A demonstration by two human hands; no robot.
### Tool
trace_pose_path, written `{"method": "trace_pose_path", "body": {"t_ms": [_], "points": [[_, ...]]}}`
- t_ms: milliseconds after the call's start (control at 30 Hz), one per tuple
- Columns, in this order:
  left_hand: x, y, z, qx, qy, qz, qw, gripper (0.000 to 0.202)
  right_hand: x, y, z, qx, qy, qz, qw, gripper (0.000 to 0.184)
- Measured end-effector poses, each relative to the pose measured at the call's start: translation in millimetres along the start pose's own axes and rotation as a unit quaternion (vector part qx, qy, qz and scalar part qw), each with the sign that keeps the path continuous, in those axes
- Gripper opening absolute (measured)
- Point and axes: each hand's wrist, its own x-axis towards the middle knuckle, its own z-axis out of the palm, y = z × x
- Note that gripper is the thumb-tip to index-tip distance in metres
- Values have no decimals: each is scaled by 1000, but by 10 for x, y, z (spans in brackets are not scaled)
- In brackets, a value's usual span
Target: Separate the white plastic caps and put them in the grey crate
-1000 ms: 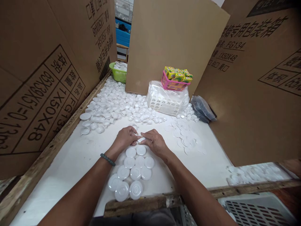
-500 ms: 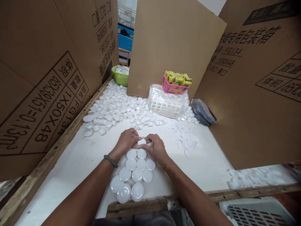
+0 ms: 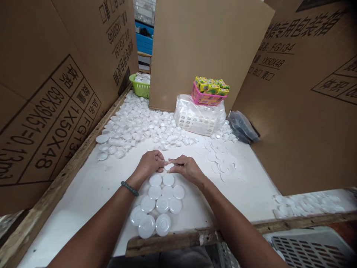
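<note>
Between my two hands is a small white disc (image 3: 168, 166), pinched at its edges above the white tabletop. My left hand (image 3: 153, 163), with a bead bracelet at the wrist, grips it from the left with thumb and finger. From the right, my right hand (image 3: 186, 168) holds it between thumb and index finger. Just below the hands, several round white lids (image 3: 163, 204) lie flat in loose rows toward the table's front edge. To the right of my right hand, thin white discs (image 3: 223, 158) are scattered.
A big heap of small white plastic parts (image 3: 142, 119) covers the back left. Behind stand a plastic-wrapped pack (image 3: 198, 118), a pink basket (image 3: 208, 99) of yellow boxes and a green basket (image 3: 141, 89). Cardboard sheets (image 3: 206, 48) wall the table. A grey crate (image 3: 309, 242) sits lower right.
Both hands still hold the white disc. My right hand's fingers have straightened somewhat and shifted slightly right. The lids stay in the same layout; the camera view has moved a little.
</note>
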Motion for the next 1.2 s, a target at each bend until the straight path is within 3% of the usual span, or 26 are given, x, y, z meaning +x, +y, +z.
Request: {"method": "trace_pose_path", "body": {"t_ms": [200, 333, 667, 767, 900, 967, 1067, 1200], "points": [[-28, 20, 1, 17, -17, 7, 1000, 25, -55, -7, 78, -72, 46, -27, 996, 26], [-82, 31, -1, 18, -30, 48, 998, 24, -105, -49, 114, -99, 82, -37, 991, 25], [-97, 26, 19, 75, -34, 82, 993, 29, -101, -38, 91, -61, 57, -23, 996, 32], [-147, 55, 0, 107, -1, 132, 985, 29, -115, -88, -36, 1, 62, -23, 998, 28], [-222, 121, -12, 165, 14, 189, 968, 31, -161, -93, -359, 16, 151, -1, 988, 26], [-234, 142, -2, 172, -34, 196, 965, 29, -181, -26, -477, -29, 135, 26, 990, 27], [-225, 139, 16, 185, -107, 190, 958, 27, -189, 103, -512, -119, 45, 35, 991, 35], [-195, 113, 4, 201, -138, 179, 953, 29, -167, 169, -413, -199, 13, 10, 980, 28]]}}
